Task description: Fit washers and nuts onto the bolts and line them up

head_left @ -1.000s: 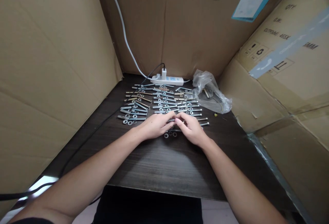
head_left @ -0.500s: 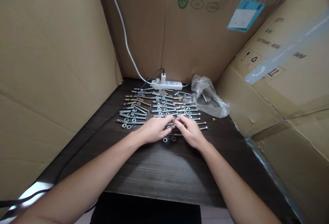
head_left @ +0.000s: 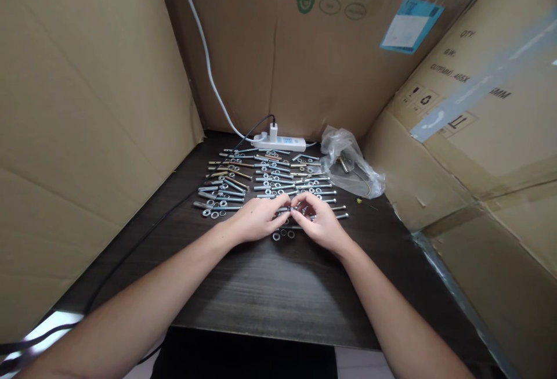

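My left hand (head_left: 260,216) and my right hand (head_left: 319,222) meet fingertip to fingertip over the front rows of metal hardware. Both are closed in a pinch around a small piece of metal hardware, mostly hidden by the fingers. Just below them on the table lie a washer (head_left: 276,237) and another washer (head_left: 291,234). Long bolts lie in rows around the hands, one bolt (head_left: 342,216) reaching out to the right of my right hand. Left of my left hand sit a nut (head_left: 206,213) and a flat washer (head_left: 214,215).
The dark table (head_left: 261,292) has cardboard walls (head_left: 235,48) on three sides. Behind the bolts stands a white power strip (head_left: 287,144) with a plugged-in charger (head_left: 273,132). A clear plastic bag (head_left: 348,158) lies at the back right. A black cable (head_left: 143,234) crosses the left side.
My fingers have shifted slightly around the small piece, the right fingers arching more open. The whole view has moved a little, so everything sits slightly further left.
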Available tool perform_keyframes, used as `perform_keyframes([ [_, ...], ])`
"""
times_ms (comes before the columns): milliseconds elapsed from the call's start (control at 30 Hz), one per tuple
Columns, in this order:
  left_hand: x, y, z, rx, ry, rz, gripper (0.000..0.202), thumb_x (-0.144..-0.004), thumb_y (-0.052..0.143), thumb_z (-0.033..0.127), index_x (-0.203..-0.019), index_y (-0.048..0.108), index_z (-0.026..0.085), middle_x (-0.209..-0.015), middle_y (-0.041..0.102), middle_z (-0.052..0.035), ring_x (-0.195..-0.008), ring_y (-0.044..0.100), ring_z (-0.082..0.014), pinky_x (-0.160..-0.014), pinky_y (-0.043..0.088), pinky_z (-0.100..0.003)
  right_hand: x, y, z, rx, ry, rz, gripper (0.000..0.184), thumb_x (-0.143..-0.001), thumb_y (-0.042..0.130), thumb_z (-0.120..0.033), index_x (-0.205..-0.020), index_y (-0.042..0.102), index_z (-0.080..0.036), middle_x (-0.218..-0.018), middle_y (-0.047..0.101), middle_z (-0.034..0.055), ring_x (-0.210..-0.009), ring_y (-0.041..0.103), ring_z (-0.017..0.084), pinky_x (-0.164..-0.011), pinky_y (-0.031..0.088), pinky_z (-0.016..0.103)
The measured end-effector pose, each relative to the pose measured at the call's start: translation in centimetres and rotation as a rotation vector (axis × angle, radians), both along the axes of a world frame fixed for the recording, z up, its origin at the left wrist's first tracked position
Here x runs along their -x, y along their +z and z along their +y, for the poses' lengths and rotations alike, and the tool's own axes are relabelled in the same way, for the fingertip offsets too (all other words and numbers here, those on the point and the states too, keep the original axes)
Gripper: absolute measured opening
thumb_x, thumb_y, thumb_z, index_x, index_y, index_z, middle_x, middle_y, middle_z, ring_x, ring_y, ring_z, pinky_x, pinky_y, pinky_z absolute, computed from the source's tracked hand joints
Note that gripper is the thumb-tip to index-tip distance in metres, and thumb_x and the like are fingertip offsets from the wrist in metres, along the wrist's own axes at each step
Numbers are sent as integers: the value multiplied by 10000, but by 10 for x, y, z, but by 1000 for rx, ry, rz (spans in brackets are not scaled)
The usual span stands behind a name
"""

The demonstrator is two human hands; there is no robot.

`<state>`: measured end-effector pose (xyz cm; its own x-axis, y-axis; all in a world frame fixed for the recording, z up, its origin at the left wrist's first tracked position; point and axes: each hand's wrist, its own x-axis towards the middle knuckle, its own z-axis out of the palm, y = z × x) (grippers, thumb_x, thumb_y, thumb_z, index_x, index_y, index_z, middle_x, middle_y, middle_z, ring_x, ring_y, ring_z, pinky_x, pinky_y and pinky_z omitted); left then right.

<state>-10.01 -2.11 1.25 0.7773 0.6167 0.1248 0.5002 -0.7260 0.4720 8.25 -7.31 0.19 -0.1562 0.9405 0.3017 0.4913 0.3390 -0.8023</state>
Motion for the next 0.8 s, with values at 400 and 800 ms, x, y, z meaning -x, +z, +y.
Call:
perform_keyframes([
  [400, 0, 1, -2, -48, -33, 2, 153, -888, 433, 314, -988, 520, 237, -716, 636, 27, -614, 593, -148, -565, 364, -228, 1, -5, -1, 80, 22, -83, 242, -919, 450, -348, -819, 593, -182, -722, 636, 4, -656, 577, 142, -619, 417, 249],
  [800, 2, 0, 2, -69, 6, 5, 197, -893, 428, 328, -1043, 520, 240, -822, 660, 5, -726, 626, -171, -621, 399, -239, 2, -5, -1, -27, 29, -115, 155, -875, 507, -245, -1012, 561, -197, -898, 620, 31, -727, 548, 150, -642, 411, 258],
])
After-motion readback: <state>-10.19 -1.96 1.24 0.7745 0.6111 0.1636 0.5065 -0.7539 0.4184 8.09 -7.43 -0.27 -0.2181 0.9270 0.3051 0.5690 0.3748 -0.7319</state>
